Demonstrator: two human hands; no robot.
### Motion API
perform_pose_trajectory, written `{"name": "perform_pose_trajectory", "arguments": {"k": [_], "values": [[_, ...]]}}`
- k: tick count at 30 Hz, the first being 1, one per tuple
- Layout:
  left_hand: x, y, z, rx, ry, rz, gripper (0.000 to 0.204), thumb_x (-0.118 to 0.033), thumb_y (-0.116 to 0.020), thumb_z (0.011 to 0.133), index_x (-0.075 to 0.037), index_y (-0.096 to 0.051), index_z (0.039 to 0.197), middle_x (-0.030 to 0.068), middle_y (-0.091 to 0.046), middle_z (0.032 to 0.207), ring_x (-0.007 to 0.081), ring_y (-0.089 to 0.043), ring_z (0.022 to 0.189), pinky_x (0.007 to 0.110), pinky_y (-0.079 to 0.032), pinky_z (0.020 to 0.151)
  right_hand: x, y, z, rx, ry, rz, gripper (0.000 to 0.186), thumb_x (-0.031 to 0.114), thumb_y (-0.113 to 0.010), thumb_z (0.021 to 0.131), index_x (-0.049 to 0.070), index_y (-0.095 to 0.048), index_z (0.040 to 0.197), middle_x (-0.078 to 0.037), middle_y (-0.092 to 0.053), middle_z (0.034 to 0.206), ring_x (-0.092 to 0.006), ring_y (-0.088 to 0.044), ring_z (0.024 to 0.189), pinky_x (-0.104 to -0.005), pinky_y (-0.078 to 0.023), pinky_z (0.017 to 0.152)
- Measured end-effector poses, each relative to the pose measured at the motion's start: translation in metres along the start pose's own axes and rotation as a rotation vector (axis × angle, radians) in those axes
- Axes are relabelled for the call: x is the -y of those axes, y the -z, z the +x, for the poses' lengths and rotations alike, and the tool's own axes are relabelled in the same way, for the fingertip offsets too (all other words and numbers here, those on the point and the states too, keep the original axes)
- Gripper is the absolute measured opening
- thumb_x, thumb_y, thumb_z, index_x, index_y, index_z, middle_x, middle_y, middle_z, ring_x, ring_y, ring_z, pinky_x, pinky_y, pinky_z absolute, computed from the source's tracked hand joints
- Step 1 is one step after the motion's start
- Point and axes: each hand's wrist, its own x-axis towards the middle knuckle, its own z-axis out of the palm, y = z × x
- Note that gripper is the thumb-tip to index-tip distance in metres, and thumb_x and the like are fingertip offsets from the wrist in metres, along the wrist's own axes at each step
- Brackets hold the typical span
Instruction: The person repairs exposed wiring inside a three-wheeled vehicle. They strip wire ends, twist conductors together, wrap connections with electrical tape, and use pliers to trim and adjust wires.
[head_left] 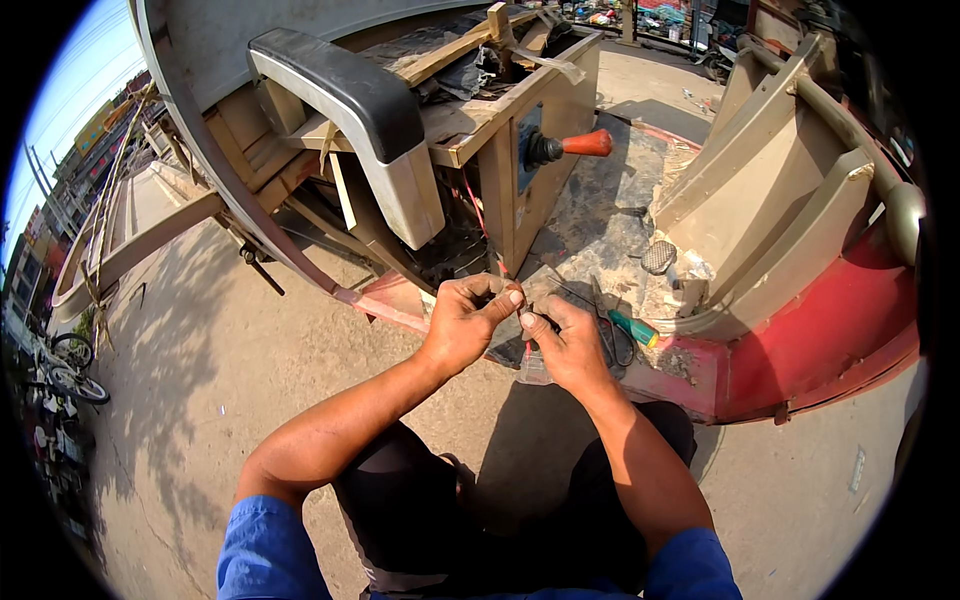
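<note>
My left hand (468,318) and my right hand (572,345) meet fingertip to fingertip in the middle of the head view. Both are closed in a pinch on a thin red wire (476,208). It comes down from under the wooden cabinet (545,185) into my left fingers. A short red length shows below my right thumb; the exact spot between the fingertips is hidden. Just under the hands is a small, see-through, whitish piece (535,370) that I cannot make out. Right of my right hand, a screwdriver with a green handle (633,327) lies on the vehicle floor.
A black-topped grey armrest (345,90) juts out at the upper left. An orange-handled lever (585,144) sticks out of the cabinet's side. Beige panels (765,190) and a red step edge (820,340) rise on the right. Bicycles (75,370) stand far left.
</note>
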Motion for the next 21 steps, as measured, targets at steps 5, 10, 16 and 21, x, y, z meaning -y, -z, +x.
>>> {"name": "perform_pose_trajectory", "arguments": {"k": [5,10,16,21], "values": [[0.0055,0.0012,0.0019,0.000,0.006,-0.055,0.011,-0.008,-0.070,0.092,0.002,-0.071,0.093,0.0040,-0.071,0.086,0.0090,-0.061,0.078,0.026,-0.052,0.075,-0.0022,0.0000,-0.0007,0.006,-0.029,0.098,0.023,0.019,-0.066,0.096,-0.003,-0.064,0.091,-0.008,-0.066,0.075,-0.0118,-0.059,0.071,-0.0304,-0.047,0.064],[-0.0005,0.0006,0.0000,0.003,-0.010,-0.040,0.010,-0.007,-0.069,0.092,0.002,-0.073,0.093,0.0042,-0.072,0.085,0.0082,-0.061,0.078,0.026,-0.050,0.072,0.0003,-0.0006,-0.0010,-0.015,-0.048,0.168,0.022,0.018,-0.065,0.097,-0.003,-0.065,0.090,-0.006,-0.066,0.075,-0.0105,-0.058,0.071,-0.0286,-0.046,0.064],[-0.0018,0.0007,-0.0008,-0.007,0.057,-0.042,0.011,-0.008,-0.070,0.091,0.001,-0.076,0.094,0.0033,-0.072,0.083,0.0073,-0.060,0.074,0.025,-0.049,0.068,-0.0050,-0.0002,-0.0009,-0.044,-0.053,0.139,0.024,0.018,-0.066,0.096,-0.004,-0.065,0.087,-0.006,-0.065,0.073,-0.0097,-0.056,0.069,-0.0279,-0.045,0.062],[0.0005,0.0002,-0.0008,-0.020,0.047,-0.059,0.012,-0.009,-0.071,0.091,0.001,-0.076,0.095,0.0030,-0.072,0.083,0.0069,-0.059,0.072,0.024,-0.048,0.065,-0.0032,0.0005,-0.0010,-0.028,-0.060,0.134,0.019,0.013,-0.065,0.096,-0.004,-0.066,0.089,-0.006,-0.066,0.076,-0.0097,-0.059,0.071,-0.0274,-0.047,0.065]]}}
